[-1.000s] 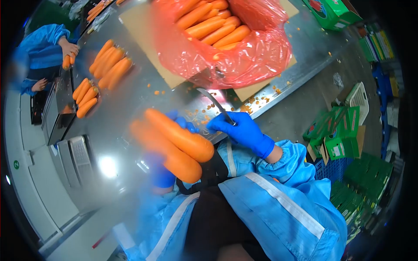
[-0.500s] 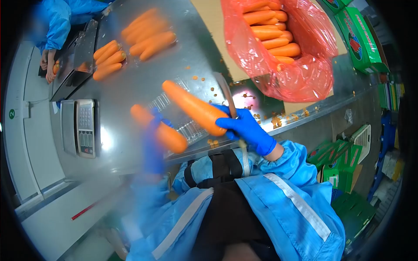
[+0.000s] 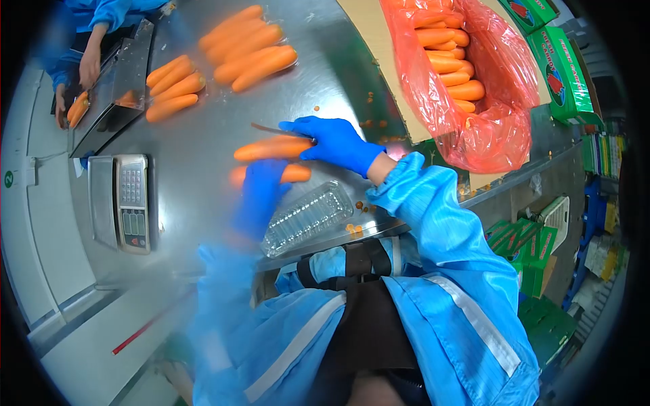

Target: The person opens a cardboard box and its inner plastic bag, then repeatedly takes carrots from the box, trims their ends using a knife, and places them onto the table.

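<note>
My right hand (image 3: 338,143), in a blue glove, is closed on the thick end of a carrot (image 3: 267,148) and on a thin knife (image 3: 267,126), whose blade sticks out to the left above that carrot. My left hand (image 3: 261,193), also gloved and smeared by motion, is wrapped over a second carrot (image 3: 296,174); both ends of it show past the fingers. The two carrots lie side by side, low over the metal table (image 3: 183,162). Just below them, near the table edge, is a clear plastic tray (image 3: 308,220).
Carrots lie in a larger group (image 3: 247,51) and a smaller group (image 3: 175,88). A red plastic bag (image 3: 494,145) full of carrots sits at the right. A scale (image 3: 133,203) stands left. Green boxes (image 3: 562,74) are far right. Another person's hand (image 3: 89,66) works upper left.
Both hands have moved forward over the table with their carrots, which are now side by side. The clear tray, mostly covered before, now shows. My view has shifted slightly.
</note>
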`<state>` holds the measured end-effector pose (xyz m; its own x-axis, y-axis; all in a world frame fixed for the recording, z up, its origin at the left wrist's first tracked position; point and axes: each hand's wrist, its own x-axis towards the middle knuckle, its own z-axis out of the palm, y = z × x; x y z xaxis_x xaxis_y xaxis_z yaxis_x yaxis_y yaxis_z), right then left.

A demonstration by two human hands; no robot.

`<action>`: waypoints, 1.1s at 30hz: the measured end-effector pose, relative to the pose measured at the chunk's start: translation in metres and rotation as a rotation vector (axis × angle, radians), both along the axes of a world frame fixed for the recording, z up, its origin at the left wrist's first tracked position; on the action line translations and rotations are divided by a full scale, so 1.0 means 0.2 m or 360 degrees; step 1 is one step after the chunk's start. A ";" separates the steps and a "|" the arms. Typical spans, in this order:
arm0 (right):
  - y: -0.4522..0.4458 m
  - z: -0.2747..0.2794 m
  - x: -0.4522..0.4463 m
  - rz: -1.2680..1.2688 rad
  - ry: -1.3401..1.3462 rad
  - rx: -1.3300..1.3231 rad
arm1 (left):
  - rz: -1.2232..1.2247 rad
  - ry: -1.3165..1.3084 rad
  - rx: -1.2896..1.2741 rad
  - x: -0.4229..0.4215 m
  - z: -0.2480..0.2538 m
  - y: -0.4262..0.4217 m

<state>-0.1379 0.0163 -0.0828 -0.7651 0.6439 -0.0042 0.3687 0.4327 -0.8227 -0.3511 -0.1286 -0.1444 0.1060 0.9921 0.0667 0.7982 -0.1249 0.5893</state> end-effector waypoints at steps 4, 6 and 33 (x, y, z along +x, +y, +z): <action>-0.01 -0.17 -0.04 0.0093 -0.0100 -0.0127 | 0.0066 0.0154 0.0361 -0.01 0.10 -0.09; -0.04 -0.26 -0.04 -0.0045 0.0073 -0.0257 | 0.0114 0.0270 0.0411 0.00 0.18 -0.08; -0.62 -0.01 0.47 -0.1258 0.0268 -0.1424 | 0.0461 0.0901 0.0385 -0.75 -0.10 0.18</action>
<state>-0.0432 -0.1083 -0.0857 -0.1948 0.7547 -0.6265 0.1339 -0.6123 -0.7792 -0.5005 -0.0921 -0.1653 -0.0776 0.9498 0.3030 0.9965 0.0644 0.0534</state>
